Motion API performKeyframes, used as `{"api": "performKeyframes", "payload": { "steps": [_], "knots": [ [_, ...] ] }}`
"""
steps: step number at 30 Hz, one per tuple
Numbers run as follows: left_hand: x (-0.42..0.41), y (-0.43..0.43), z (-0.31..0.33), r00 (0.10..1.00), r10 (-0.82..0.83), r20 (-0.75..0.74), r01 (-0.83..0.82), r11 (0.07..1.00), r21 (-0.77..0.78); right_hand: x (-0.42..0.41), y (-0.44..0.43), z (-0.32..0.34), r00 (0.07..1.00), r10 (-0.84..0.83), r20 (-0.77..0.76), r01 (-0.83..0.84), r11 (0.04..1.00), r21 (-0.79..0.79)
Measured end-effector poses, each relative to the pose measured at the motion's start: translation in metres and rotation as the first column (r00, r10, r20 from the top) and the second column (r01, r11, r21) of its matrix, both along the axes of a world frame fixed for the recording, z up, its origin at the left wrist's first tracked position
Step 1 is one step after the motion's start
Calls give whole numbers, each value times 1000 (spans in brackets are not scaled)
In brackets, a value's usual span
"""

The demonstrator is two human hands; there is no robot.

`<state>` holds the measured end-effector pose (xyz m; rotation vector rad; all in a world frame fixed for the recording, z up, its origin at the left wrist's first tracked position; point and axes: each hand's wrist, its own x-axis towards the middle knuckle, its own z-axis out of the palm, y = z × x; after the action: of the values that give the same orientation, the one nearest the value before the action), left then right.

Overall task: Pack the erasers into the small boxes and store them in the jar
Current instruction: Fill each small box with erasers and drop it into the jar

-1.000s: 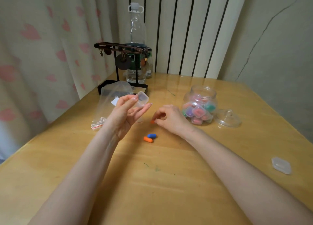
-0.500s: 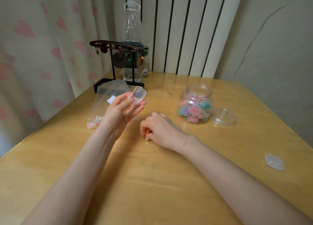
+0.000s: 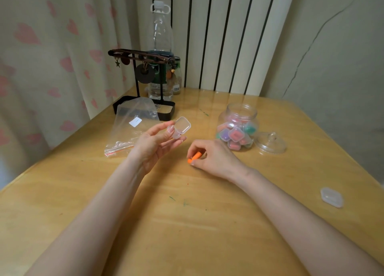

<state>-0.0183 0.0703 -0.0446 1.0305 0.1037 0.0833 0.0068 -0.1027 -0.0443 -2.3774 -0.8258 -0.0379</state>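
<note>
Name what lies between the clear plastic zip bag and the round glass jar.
In the head view, the left hand is there, pinching an open small clear plastic box.

no readable text, white sticker on plastic bag (image 3: 133, 128) illegible, barcode on small bottle (image 3: 176, 78) too small to read

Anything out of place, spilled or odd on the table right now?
Nothing spilled or damaged. One clear small box lies alone near the right edge of the table, well away from the jar. The jar's lid sits off beside it.
</note>
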Motion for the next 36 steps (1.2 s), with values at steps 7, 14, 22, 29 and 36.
{"api": "performKeyframes", "payload": {
  "steps": [7,14,22,29,36],
  "knots": [
    [-1,-5,-1,999,-41,-19,42,998,38,6,-10,14,966,17,-257,83,925,371],
    [-2,-10,-2,994,-98,-49,100,994,47,5,-13,6,994,-104,-33,104,995,-3],
    [-6,-12,1,958,-277,-74,278,961,2,5,-16,44,995,-60,77,33,947,320],
    [-9,-16,5,893,-449,-23,441,886,-146,-1,-10,45,997,0,75,-25,943,331],
    [-8,-24,5,882,-470,41,461,840,-286,0,0,37,929,-170,328,14,904,427]
  ]
}}
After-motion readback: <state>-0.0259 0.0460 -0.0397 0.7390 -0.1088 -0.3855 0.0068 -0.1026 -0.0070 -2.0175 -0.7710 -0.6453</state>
